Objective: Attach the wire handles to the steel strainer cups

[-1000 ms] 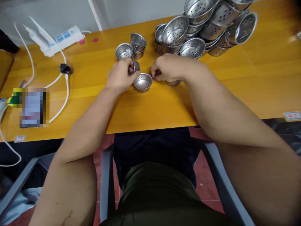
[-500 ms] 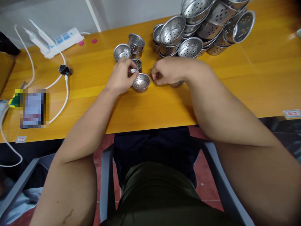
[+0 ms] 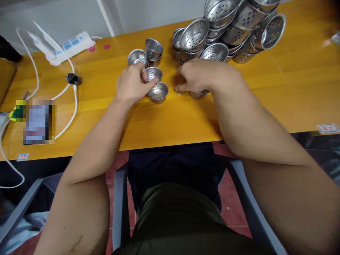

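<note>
My left hand (image 3: 131,83) is beside a small perforated metal cup (image 3: 154,73), its thumb and forefinger apart and the thumb across the cup's near rim. Just in front of that cup stands a shallower perforated cup (image 3: 158,92). Behind my left fingers are another cup (image 3: 137,56) and a short stack of cups (image 3: 154,49). My right hand (image 3: 195,74) hovers low over the table with thumb and fingers parted, nothing visible between them. Under its thumb lies a thin dark wire (image 3: 182,94). A cup (image 3: 199,94) is partly hidden below my right wrist.
A large pile of perforated metal cups (image 3: 195,35) rises at the back right of the yellow table (image 3: 164,124). On the left lie a white power strip (image 3: 77,44), a black plug (image 3: 73,78), white cables and a blurred phone (image 3: 38,122). A wall stands behind.
My left hand has drawn slightly left, uncovering more of the cup beside it. My right hand's fingers have spread from a closed pinch, and the thin wire now shows on the table below.
</note>
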A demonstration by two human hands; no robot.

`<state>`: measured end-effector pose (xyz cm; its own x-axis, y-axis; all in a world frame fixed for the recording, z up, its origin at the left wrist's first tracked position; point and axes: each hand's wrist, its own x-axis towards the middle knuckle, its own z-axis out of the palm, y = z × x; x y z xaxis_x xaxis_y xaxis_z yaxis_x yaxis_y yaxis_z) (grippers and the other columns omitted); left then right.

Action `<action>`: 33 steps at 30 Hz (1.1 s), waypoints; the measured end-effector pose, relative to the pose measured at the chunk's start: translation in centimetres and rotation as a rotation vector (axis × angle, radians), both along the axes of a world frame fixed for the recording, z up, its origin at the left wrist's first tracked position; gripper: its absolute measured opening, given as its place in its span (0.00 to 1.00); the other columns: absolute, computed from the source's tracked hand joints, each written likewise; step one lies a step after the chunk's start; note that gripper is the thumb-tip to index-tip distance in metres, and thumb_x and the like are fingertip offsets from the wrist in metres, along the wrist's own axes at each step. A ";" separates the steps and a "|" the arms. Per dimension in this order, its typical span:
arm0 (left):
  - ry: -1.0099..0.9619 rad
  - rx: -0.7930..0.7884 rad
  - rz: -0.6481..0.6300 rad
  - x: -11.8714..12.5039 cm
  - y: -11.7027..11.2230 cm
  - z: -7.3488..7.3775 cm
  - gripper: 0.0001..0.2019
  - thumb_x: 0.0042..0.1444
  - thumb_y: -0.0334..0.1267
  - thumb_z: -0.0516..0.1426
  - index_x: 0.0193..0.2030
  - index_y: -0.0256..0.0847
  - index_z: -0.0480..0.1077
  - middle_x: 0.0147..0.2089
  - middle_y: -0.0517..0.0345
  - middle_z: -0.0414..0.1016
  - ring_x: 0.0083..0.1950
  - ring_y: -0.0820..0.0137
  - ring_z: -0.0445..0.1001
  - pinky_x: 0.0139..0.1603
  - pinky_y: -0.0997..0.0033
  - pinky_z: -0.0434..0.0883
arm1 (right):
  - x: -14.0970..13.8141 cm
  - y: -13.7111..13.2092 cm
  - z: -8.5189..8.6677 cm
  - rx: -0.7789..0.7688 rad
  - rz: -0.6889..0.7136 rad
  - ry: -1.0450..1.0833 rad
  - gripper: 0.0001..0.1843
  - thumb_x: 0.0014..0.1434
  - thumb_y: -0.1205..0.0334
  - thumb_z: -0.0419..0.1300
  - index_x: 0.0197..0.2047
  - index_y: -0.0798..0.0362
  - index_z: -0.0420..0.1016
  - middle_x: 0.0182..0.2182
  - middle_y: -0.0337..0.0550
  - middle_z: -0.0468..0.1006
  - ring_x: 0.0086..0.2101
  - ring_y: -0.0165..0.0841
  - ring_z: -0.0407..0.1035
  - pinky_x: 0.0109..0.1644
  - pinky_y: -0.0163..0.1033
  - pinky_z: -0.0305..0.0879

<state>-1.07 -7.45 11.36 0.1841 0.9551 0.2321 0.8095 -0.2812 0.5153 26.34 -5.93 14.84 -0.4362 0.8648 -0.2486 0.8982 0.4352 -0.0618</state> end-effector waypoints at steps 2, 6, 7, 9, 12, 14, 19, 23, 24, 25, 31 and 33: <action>0.056 -0.071 0.057 0.4 -0.3 0.3 0.24 0.68 0.49 0.81 0.35 0.51 0.72 0.39 0.52 0.83 0.50 0.43 0.84 0.52 0.45 0.75 | 0.0 0.1 -0.5 -0.054 -0.053 0.000 0.11 0.84 0.56 0.79 0.56 0.57 0.92 0.51 0.66 0.95 0.63 0.71 0.88 0.73 0.61 0.80; 0.117 -0.186 0.056 1.1 -0.9 0.7 0.24 0.69 0.38 0.82 0.33 0.49 0.71 0.37 0.57 0.81 0.43 0.57 0.78 0.47 0.54 0.68 | 0.0 0.6 -1.0 -0.087 -0.021 0.054 0.07 0.80 0.66 0.81 0.58 0.56 0.93 0.49 0.59 0.96 0.62 0.64 0.87 0.73 0.58 0.79; 0.117 -0.193 0.048 1.2 -0.9 0.7 0.23 0.68 0.35 0.81 0.32 0.49 0.71 0.37 0.58 0.80 0.41 0.58 0.76 0.46 0.54 0.66 | 0.1 0.7 -1.0 -0.078 -0.002 0.054 0.09 0.79 0.67 0.81 0.60 0.55 0.93 0.53 0.59 0.96 0.62 0.63 0.87 0.72 0.56 0.79; 0.110 -0.188 0.038 1.2 -0.8 0.6 0.23 0.67 0.33 0.79 0.31 0.49 0.70 0.36 0.58 0.79 0.40 0.58 0.75 0.44 0.54 0.64 | 0.3 0.7 -0.7 -0.058 0.038 0.063 0.15 0.79 0.71 0.78 0.65 0.54 0.93 0.62 0.59 0.95 0.61 0.59 0.87 0.70 0.54 0.79; 0.079 -0.192 -0.029 1.0 -0.5 0.2 0.20 0.67 0.35 0.76 0.31 0.50 0.71 0.37 0.57 0.81 0.41 0.56 0.76 0.45 0.52 0.66 | 0.4 0.4 -0.1 -0.065 0.073 0.171 0.22 0.82 0.74 0.71 0.73 0.50 0.91 0.68 0.55 0.93 0.62 0.54 0.87 0.72 0.51 0.78; 0.053 -0.188 -0.060 0.8 -0.3 0.0 0.17 0.66 0.35 0.75 0.33 0.51 0.72 0.38 0.56 0.82 0.42 0.55 0.77 0.46 0.52 0.68 | 0.4 0.1 0.2 -0.049 0.062 0.223 0.22 0.85 0.72 0.68 0.74 0.47 0.90 0.69 0.52 0.93 0.64 0.54 0.86 0.74 0.51 0.76; 0.056 -0.192 -0.120 0.1 0.1 -0.3 0.13 0.67 0.40 0.73 0.35 0.51 0.75 0.41 0.56 0.85 0.46 0.56 0.77 0.48 0.53 0.69 | -0.8 -0.8 0.2 -0.001 -0.024 0.026 0.11 0.85 0.60 0.73 0.63 0.53 0.94 0.59 0.63 0.95 0.65 0.66 0.85 0.73 0.59 0.79; 0.010 -0.135 -0.100 -0.3 0.6 -1.0 0.12 0.63 0.37 0.72 0.33 0.52 0.75 0.39 0.56 0.86 0.44 0.53 0.81 0.46 0.53 0.71 | -2.2 -1.6 0.2 -0.030 -0.015 -0.001 0.09 0.84 0.63 0.73 0.61 0.55 0.93 0.53 0.63 0.96 0.64 0.67 0.88 0.72 0.60 0.82; -0.006 -0.130 -0.114 -0.3 0.6 -1.1 0.12 0.63 0.37 0.72 0.33 0.52 0.75 0.38 0.57 0.86 0.43 0.53 0.82 0.46 0.53 0.72 | -2.4 -1.8 0.3 -0.037 -0.015 -0.011 0.08 0.83 0.65 0.74 0.60 0.56 0.93 0.52 0.63 0.96 0.64 0.68 0.88 0.71 0.59 0.82; -0.020 -0.133 -0.141 -0.2 0.6 -1.1 0.12 0.64 0.36 0.72 0.34 0.52 0.76 0.38 0.57 0.85 0.43 0.53 0.82 0.46 0.53 0.73 | -2.6 -1.9 0.4 -0.053 -0.019 -0.026 0.07 0.81 0.67 0.75 0.59 0.57 0.93 0.51 0.63 0.96 0.63 0.68 0.89 0.70 0.58 0.83; -0.074 -0.252 -0.371 0.8 -0.7 -0.5 0.14 0.67 0.33 0.75 0.35 0.50 0.76 0.34 0.58 0.80 0.40 0.56 0.82 0.46 0.56 0.76 | -3.0 -2.4 1.2 -0.097 -0.003 -0.118 0.09 0.77 0.70 0.78 0.57 0.64 0.92 0.50 0.67 0.95 0.59 0.65 0.92 0.60 0.53 0.84; -0.072 -0.285 -0.425 1.1 -1.0 -0.5 0.14 0.67 0.34 0.75 0.35 0.50 0.77 0.32 0.59 0.79 0.39 0.56 0.81 0.46 0.56 0.77 | -3.2 -2.4 1.1 -0.080 0.006 -0.119 0.11 0.76 0.70 0.78 0.60 0.63 0.92 0.54 0.68 0.95 0.59 0.64 0.92 0.60 0.53 0.85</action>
<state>0.06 -8.42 10.82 0.5626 0.8267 -0.0005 0.6141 -0.4175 0.6697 23.17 -8.32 15.90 -0.4050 0.8377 -0.3664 0.8985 0.4389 0.0102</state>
